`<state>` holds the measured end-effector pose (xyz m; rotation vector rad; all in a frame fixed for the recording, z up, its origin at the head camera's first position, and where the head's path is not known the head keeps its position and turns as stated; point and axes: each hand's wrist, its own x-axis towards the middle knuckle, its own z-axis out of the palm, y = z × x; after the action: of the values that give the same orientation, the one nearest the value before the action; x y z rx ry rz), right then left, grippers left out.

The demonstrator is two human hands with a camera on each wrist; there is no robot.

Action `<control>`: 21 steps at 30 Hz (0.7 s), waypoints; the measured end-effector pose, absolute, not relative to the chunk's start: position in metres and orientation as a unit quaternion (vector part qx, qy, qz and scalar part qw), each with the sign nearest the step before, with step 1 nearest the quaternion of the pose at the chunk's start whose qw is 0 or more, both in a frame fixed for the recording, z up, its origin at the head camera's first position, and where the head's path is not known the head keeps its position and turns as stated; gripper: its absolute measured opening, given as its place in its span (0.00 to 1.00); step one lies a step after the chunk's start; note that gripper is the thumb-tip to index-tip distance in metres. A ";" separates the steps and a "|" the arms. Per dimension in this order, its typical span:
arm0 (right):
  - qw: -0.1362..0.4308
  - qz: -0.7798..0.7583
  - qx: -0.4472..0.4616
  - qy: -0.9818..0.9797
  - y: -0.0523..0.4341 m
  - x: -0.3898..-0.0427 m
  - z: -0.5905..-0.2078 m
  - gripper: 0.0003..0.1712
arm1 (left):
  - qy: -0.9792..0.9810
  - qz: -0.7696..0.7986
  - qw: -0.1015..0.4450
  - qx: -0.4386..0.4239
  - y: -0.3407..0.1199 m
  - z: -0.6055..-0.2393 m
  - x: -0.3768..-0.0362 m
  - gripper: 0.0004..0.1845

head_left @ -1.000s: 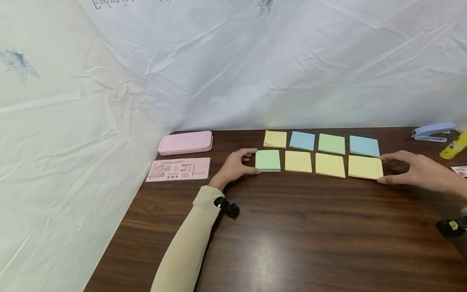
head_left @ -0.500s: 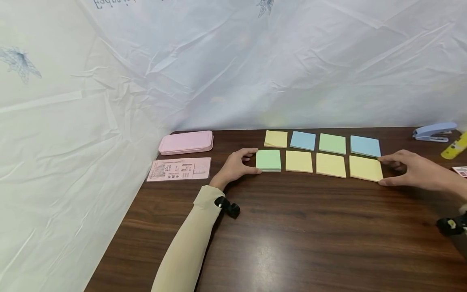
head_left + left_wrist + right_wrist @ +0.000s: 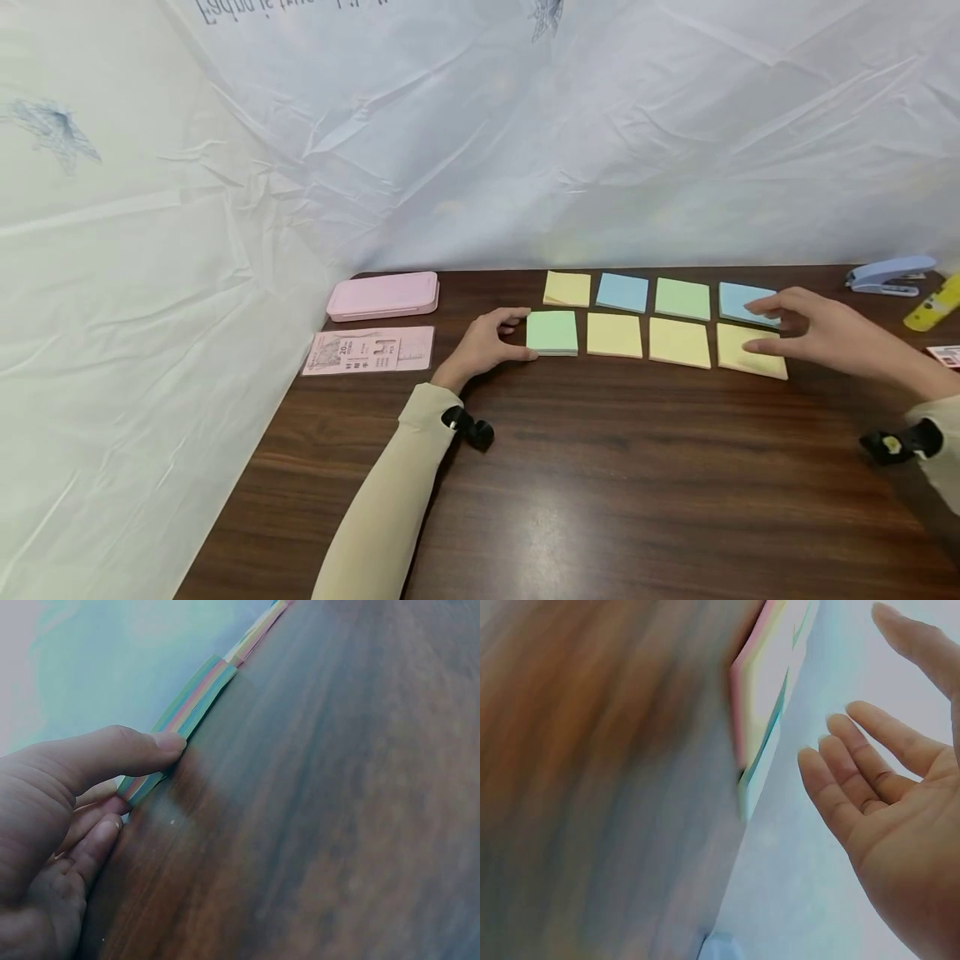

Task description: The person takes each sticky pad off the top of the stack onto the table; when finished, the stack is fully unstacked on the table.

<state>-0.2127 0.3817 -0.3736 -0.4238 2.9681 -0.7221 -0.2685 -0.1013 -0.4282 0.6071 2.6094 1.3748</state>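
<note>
Two rows of square sticky note pads lie on the dark wooden table. My left hand holds the green sticky note pad at the left end of the front row, thumb at its front corner and fingers at the back. Coloured layers show along that pad's side in the left wrist view. Over the right end of the rows hovers my right hand, above a yellow pad and a blue pad. Its fingers are parted and hold nothing in the right wrist view.
A pink case and a pink printed packet lie at the left. Toward the right edge are a light-blue stapler and a yellow tube-like object. A white sheet rises behind the table.
My right hand has let go of the yellow pad's right edge, risen, and moved left over the pads. The left hand stays at the green pad.
</note>
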 end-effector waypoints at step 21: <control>0.048 -0.290 -0.289 0.911 0.246 -0.256 -0.365 0.39 | 0.867 0.449 0.065 0.208 -0.102 -0.427 -0.268 0.40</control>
<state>-0.2556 0.2464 -0.3653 -0.8807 2.7783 -0.8843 -0.2677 -0.1025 -0.4274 0.6291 2.6153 1.3549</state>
